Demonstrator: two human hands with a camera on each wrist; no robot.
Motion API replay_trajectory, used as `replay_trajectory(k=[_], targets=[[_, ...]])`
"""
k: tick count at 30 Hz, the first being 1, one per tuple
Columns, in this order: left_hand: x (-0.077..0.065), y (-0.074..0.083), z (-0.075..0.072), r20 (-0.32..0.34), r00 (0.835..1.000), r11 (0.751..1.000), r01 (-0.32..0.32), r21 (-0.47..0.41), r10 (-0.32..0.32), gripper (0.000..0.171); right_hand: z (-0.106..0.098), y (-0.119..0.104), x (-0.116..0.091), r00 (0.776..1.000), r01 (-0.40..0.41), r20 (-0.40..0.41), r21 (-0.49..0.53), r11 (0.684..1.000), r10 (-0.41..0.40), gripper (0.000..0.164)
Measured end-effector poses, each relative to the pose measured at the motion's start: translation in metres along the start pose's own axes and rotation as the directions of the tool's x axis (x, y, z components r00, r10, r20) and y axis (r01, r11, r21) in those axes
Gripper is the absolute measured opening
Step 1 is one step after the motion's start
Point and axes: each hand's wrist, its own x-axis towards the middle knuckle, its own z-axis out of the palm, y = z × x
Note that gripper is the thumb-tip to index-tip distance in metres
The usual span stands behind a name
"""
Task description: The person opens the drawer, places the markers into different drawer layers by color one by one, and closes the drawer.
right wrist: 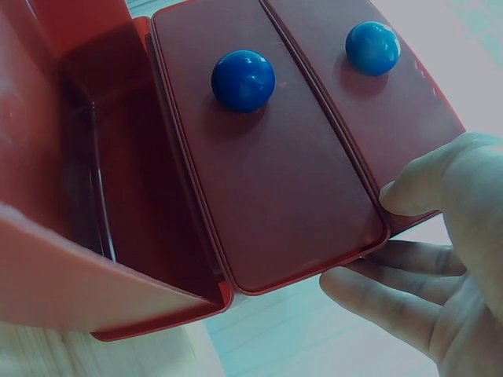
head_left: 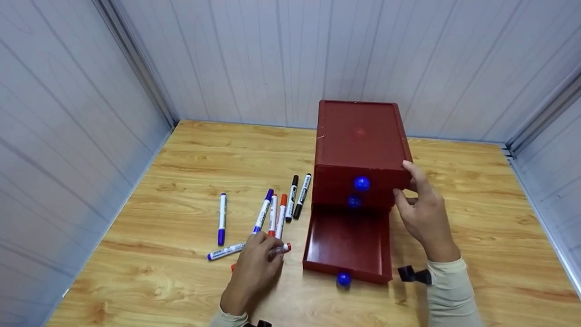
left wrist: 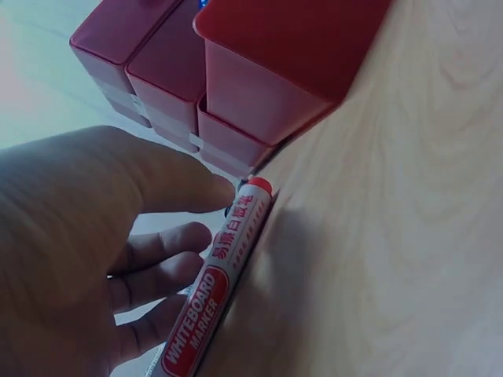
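My left hand is low over the wooden table, fingers curled about a red-capped whiteboard marker. In the left wrist view, fingertips meet the barrel and the thumb tip sits near its cap; part of the grip is hidden. To the right stands a dark red drawer cabinet with blue ball knobs. Its bottom drawer is pulled out, with bare floor showing; the two upper drawers are closed. My right hand holds the cabinet's right front corner, thumb at the front edge and fingers along the side.
Several more markers lie left of the cabinet: a blue one apart, another blue one beside my left hand, red ones and black ones closer to the drawers. Pale panel walls enclose the table.
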Motion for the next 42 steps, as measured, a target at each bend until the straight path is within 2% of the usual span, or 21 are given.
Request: replay_trajectory(k=[5, 10, 22, 28, 33, 36, 42], targets=[[-0.0013, -0.0038, 0.0015, -0.035, 0.999, 0.999, -0.035, 0.037, 0.036, 0.016, -0.0002, -0.0002, 0.0009, 1.0, 0.018, 0.006, -0.02, 1.0, -0.018, 0.07], [-0.0004, -0.006, 0.0004, -0.049, 0.998, 0.997, -0.037, 0.067, 0.041, 0.017, -0.0018, -0.0004, 0.0026, 1.0, 0.028, 0.011, -0.025, 0.999, -0.027, 0.071], [0.0023, -0.0081, 0.0026, -0.079, 0.994, 0.991, -0.07, 0.114, 0.079, 0.019, -0.0027, -0.0019, 0.0032, 1.0, -0.012, -0.003, -0.01, 1.0, 0.012, 0.071], [0.0013, -0.0068, 0.0053, -0.071, 0.994, 0.992, -0.08, 0.099, 0.087, 0.022, -0.0018, -0.0014, 0.0028, 1.0, -0.013, -0.003, -0.007, 1.0, 0.013, 0.071], [0.0006, -0.007, 0.0064, -0.09, 0.989, 0.99, -0.112, 0.085, 0.12, 0.019, 0.0005, 0.0002, 0.0014, 1.0, -0.005, -0.014, 0.0, 1.0, 0.005, 0.072], [-0.0006, -0.0068, 0.006, -0.081, 0.99, 0.99, -0.111, 0.084, 0.118, 0.02, 0.0012, 0.0004, 0.0004, 1.0, -0.006, -0.012, -0.002, 1.0, 0.006, 0.072], [-0.0024, -0.0055, 0.0033, -0.06, 0.996, 0.993, -0.066, 0.094, 0.072, 0.031, 0.0023, -0.0004, -0.0005, 1.0, -0.005, -0.011, -0.002, 1.0, 0.005, 0.071]])
